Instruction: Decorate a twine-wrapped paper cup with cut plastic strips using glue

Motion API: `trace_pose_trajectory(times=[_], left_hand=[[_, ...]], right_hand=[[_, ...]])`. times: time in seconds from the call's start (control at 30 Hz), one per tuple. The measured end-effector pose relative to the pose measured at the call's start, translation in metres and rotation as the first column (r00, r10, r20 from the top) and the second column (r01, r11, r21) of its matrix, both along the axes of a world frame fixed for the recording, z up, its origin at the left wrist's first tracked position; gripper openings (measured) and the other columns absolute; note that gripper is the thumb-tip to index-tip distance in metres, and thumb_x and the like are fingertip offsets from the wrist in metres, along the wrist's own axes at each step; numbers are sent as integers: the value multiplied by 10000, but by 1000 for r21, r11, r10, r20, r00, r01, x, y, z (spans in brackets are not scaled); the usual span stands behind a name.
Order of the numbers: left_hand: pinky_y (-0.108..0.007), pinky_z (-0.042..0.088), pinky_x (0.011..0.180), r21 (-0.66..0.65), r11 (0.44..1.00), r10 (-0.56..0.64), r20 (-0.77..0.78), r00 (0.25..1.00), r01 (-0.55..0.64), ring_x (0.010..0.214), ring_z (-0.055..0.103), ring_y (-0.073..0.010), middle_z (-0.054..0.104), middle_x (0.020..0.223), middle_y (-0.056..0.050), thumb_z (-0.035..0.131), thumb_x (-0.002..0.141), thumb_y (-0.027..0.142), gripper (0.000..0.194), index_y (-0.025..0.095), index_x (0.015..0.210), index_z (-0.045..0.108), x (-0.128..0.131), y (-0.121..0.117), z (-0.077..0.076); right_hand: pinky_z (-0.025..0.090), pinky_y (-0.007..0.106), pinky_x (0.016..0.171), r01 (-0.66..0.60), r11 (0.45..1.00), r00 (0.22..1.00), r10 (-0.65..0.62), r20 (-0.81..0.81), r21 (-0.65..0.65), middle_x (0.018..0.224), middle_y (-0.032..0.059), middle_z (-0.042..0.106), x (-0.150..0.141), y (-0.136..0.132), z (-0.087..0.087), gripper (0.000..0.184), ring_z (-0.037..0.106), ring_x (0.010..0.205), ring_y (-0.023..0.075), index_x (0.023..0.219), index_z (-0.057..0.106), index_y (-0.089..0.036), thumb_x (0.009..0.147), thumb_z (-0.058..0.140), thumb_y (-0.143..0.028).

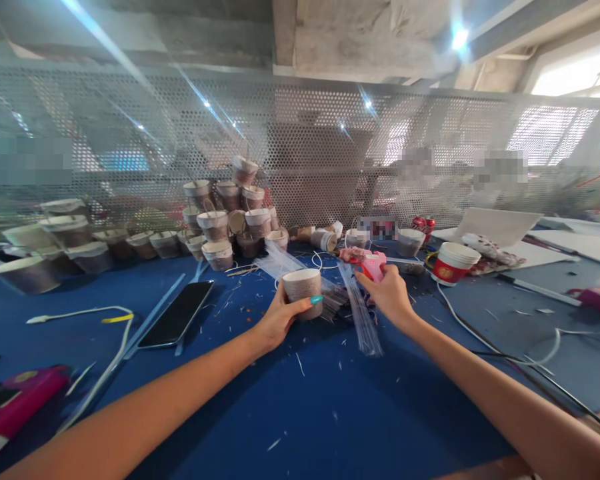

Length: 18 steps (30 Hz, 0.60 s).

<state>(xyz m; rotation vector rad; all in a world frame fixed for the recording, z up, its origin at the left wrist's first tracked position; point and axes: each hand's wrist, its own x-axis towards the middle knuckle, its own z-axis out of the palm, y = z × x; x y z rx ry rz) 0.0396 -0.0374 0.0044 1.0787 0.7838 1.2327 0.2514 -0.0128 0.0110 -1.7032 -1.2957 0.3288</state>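
A grey-white pot (300,288), its inside mostly hidden, is held by the left fingers (301,307); a pink gun-shaped tool (376,266) by the right fingers (389,275).

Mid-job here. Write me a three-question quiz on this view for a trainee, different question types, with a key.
1. True or false: the left hand holds a white-rimmed cup.
2. Which thing is the right hand gripping?
A: red drink can
B: pink tool
C: white cable
3. Fill in: of the two hands, the black phone lies nearer to the ____ one.

Key: 1 true; 2 B; 3 left.
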Motion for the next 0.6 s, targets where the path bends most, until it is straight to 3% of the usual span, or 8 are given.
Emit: trace_pose_trajectory(times=[0.13,0.27,0.37,0.43,0.47,0.5,0.53,0.6], left_hand=[[-343,430,880,163,979,136,-70,988,-123,967,541,-193,569,1043,-46,726,575,197,550,184,1066,478,0,1,-3],[-294,422,886,254,919,319,-28,947,-302,1007,523,-176,556,1064,-17,721,583,211,547,221,1064,460,1,1,1],[-297,421,885,278,906,334,-4,943,-319,1039,513,-190,548,1099,-29,716,588,230,584,232,1102,437,0,-3,3],[-349,431,877,262,955,166,-86,982,-139,1040,518,-226,547,1123,-62,716,586,261,627,220,1139,424,-1,-7,4],[-391,429,879,239,971,15,-168,986,26,1045,517,-252,543,1143,-82,719,578,274,663,213,1164,416,-3,-9,5],[-438,405,904,213,950,-165,-278,946,228,1072,501,-280,528,1177,-100,729,559,272,713,210,1191,406,-4,-11,7],[-474,346,960,214,893,-292,-397,870,397,1135,451,-305,493,1232,-111,742,537,256,758,209,1215,405,-6,-12,9],[-506,145,1056,269,777,-313,-620,720,569,1286,228,-340,350,1369,-98,770,477,230,858,225,1251,401,-10,-10,15]], right_hand=[[378,269,470,80,997,997,-80,-5,-7,647,40,553,17,12,1,461,526,524,170,859,458,-164,611,593,-528],[406,296,507,128,987,991,-125,37,-99,658,58,553,30,23,-3,426,551,598,210,844,441,-166,612,601,-486],[432,341,586,155,981,987,-148,66,-113,789,126,556,31,26,-6,418,554,756,271,893,431,-133,598,610,-368],[430,394,670,181,979,981,-173,84,-92,931,185,514,29,26,-8,453,496,916,333,936,418,-106,567,604,-292],[415,427,718,194,977,978,-187,91,-84,995,207,478,27,26,-9,478,446,986,362,956,408,-97,554,600,-269],[390,459,763,209,976,974,-202,103,-65,1045,218,440,25,24,-9,497,393,1037,382,973,396,-92,548,594,-258],[359,485,804,226,973,968,-221,121,-34,1083,221,402,22,21,-8,509,347,1071,390,988,383,-91,550,587,-254],[312,498,855,248,963,945,-264,193,106,1136,204,337,16,14,-6,497,293,1103,371,1011,360,-109,589,564,-275]])
